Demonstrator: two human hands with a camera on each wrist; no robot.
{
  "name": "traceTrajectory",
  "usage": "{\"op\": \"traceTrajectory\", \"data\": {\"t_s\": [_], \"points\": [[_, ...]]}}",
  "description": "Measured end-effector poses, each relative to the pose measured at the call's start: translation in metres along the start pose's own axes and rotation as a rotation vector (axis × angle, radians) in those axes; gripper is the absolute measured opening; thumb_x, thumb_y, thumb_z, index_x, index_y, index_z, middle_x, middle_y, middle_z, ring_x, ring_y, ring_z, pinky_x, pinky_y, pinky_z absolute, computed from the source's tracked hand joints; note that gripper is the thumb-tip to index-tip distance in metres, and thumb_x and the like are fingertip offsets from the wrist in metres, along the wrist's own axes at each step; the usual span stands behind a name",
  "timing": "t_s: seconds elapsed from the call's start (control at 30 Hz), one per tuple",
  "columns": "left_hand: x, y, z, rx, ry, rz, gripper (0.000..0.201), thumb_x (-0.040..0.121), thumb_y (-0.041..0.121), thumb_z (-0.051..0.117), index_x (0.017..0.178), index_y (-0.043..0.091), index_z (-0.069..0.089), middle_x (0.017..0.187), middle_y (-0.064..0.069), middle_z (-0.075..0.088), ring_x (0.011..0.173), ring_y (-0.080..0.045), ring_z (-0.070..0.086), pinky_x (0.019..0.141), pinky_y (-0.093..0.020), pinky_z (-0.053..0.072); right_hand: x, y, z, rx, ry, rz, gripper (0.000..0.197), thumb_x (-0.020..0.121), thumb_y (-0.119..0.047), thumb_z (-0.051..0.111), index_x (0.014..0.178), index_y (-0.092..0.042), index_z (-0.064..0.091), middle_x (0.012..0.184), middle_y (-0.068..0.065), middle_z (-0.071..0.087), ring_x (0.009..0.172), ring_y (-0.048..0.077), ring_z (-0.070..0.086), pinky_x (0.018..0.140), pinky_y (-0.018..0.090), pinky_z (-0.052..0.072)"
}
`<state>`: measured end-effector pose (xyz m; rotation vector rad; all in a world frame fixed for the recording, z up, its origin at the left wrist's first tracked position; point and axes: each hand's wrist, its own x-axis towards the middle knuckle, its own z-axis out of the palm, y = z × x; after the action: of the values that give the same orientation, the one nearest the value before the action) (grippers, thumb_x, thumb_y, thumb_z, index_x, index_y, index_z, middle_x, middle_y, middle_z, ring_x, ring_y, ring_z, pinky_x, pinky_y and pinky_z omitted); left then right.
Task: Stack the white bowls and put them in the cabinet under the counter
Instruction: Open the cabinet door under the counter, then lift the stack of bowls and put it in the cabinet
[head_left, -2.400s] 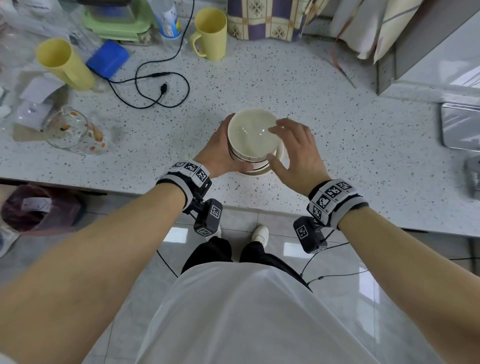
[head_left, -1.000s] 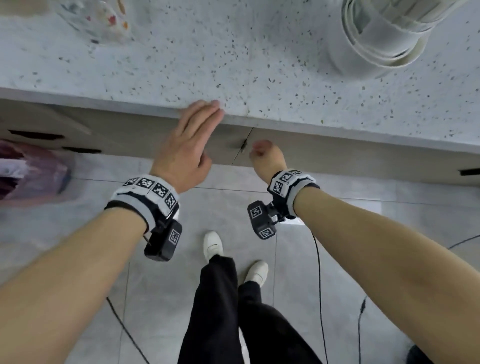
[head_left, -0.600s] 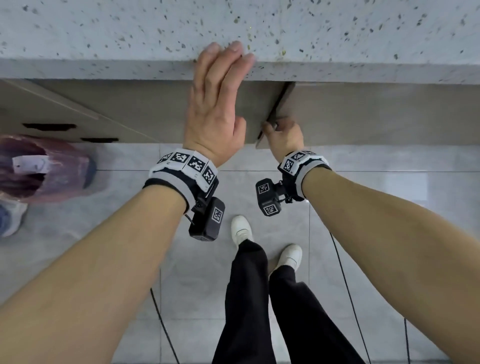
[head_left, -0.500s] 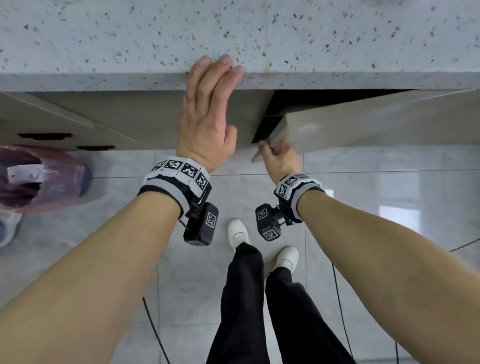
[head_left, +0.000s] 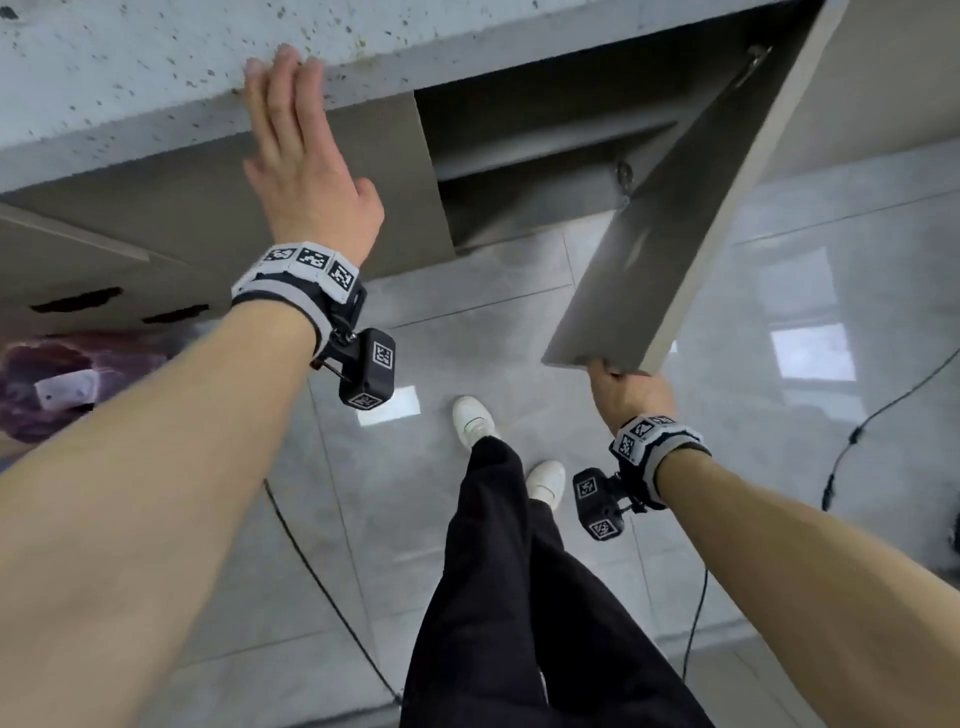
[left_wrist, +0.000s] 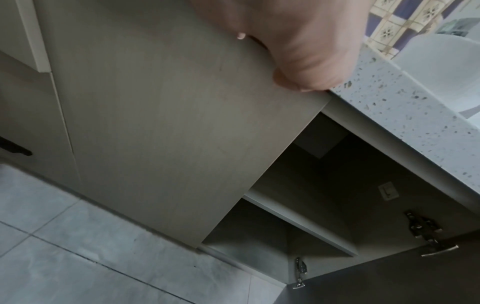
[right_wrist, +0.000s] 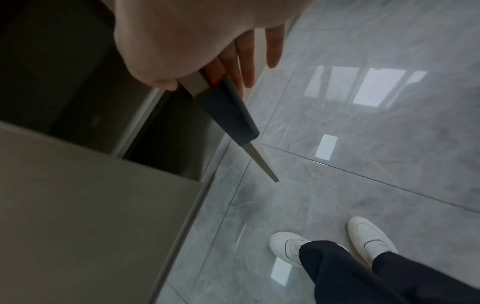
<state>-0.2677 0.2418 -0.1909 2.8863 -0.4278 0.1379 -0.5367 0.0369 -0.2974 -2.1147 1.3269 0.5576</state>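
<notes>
Cabinet open, bowls yet to go in!
Left hand (head_left: 306, 171) lies flat-fingered on the speckled grey stone table (head_left: 130, 67); right hand (head_left: 626, 389) pinches the swung-out beige cabinet door (head_left: 670, 228); a white bowl (left_wrist: 439, 70) waits up top.

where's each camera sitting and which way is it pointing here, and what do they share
Head: worn on the head, looking down at the counter edge, the open cabinet door and the floor; both forearms, left hand, right hand, legs and shoes show.
Left wrist: under the left hand, facing the closed door and the cabinet shelf; only the palm shows.
Right wrist: under the right hand, facing down the door's edge to the floor; fingers, legs, shoes show.
Shared: all three see the open cabinet.
</notes>
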Motion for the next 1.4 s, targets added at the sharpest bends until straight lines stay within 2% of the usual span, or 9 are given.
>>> {"op": "traceTrajectory", "data": {"t_s": [0.13,0.37,0.53,0.63,0.73,0.93,1.1,1.27,1.4], "points": [[-0.007,0.012,-0.004,0.112,-0.084,-0.066,0.092,0.083,0.016,0.059,0.16,0.015,0.008,0.17,-0.006,0.003,0.156,-0.032,0.003,0.112,-0.061,0.029,-0.014,0.055,-0.036,0.383,0.184,0.13,0.035,0.091,-0.039,0.059,0.108,-0.01,0.064,0.102,0.021,0.068,0.093,0.039,0.062,0.074,0.032,0.043],[-0.006,0.02,-0.005,0.17,-0.114,-0.105,0.103,0.078,0.017,0.067,0.16,0.017,0.004,0.17,-0.005,-0.001,0.156,-0.03,0.0,0.111,-0.064,0.027,0.012,0.113,-0.077,0.705,0.354,0.286,0.031,0.091,-0.028,0.06,0.115,-0.009,0.064,0.115,0.015,0.068,0.107,0.033,0.061,0.079,0.028,0.037],[-0.005,0.032,-0.008,0.125,-0.12,-0.144,0.099,0.08,0.021,0.064,0.16,0.011,0.006,0.17,-0.007,0.0,0.156,-0.03,0.0,0.114,-0.059,0.024,0.025,0.107,-0.081,0.824,0.265,0.418,0.022,0.082,-0.026,0.049,0.099,-0.012,0.055,0.096,0.011,0.057,0.085,0.034,0.054,0.078,0.04,0.045],[-0.002,0.034,-0.016,0.049,-0.154,-0.167,0.093,0.082,0.021,0.063,0.159,0.012,0.011,0.17,-0.006,0.003,0.156,-0.029,0.001,0.117,-0.059,0.018,0.033,0.115,-0.078,0.918,0.132,0.562,0.026,0.074,-0.018,0.041,0.093,-0.011,0.057,0.092,0.011,0.062,0.098,0.04,0.065,0.084,0.047,0.055],[-0.003,0.04,-0.027,-0.019,-0.2,-0.179,0.089,0.082,0.02,0.064,0.157,0.014,0.016,0.169,-0.004,0.005,0.156,-0.029,0.003,0.119,-0.06,0.015,0.013,0.092,-0.089,0.984,-0.034,0.626,0.017,0.089,-0.015,0.042,0.096,-0.008,0.055,0.09,0.011,0.06,0.086,0.032,0.068,0.071,0.037,0.052],[0.013,0.08,-0.059,-0.21,-0.326,-0.041,0.085,0.082,0.019,0.066,0.154,0.017,0.022,0.166,-0.004,0.014,0.153,-0.029,0.015,0.118,-0.059,0.018,-0.01,-0.038,-0.149,0.868,-0.025,0.114,0.02,0.092,-0.009,0.051,0.105,-0.002,0.065,0.078,0.003,0.065,0.065,0.02,0.062,0.057,0.027,0.048],[0.077,0.102,-0.08,-0.453,-0.335,0.037,0.097,0.084,0.031,0.074,0.158,0.019,0.013,0.164,-0.005,0.021,0.149,-0.028,0.025,0.12,-0.05,0.025,0.006,-0.167,-0.233,0.692,0.054,-0.464,0.017,0.093,-0.018,0.052,0.102,-0.021,0.066,0.1,0.002,0.072,0.091,0.015,0.069,0.085,0.034,0.056],[0.14,0.116,-0.074,-0.695,-0.402,-0.003,0.124,0.068,0.055,0.085,0.158,0.033,0.003,0.167,0.004,0.01,0.147,-0.021,0.032,0.116,-0.048,0.038,0.06,-0.249,-0.28,0.712,0.163,-0.618,0.036,0.097,-0.029,0.047,0.13,-0.017,0.054,0.125,0.001,0.061,0.113,0.017,0.059,0.1,0.042,0.05],[0.175,0.136,-0.065,-0.897,-0.447,-0.055,0.127,0.063,0.055,0.088,0.157,0.039,0.004,0.167,0.007,0.008,0.14,-0.021,0.039,0.102,-0.055,0.05,0.105,-0.294,-0.294,0.813,-0.005,-0.633,0.048,0.093,-0.041,0.044,0.138,-0.026,0.048,0.14,0.001,0.053,0.127,0.018,0.052,0.109,0.044,0.043]]}}
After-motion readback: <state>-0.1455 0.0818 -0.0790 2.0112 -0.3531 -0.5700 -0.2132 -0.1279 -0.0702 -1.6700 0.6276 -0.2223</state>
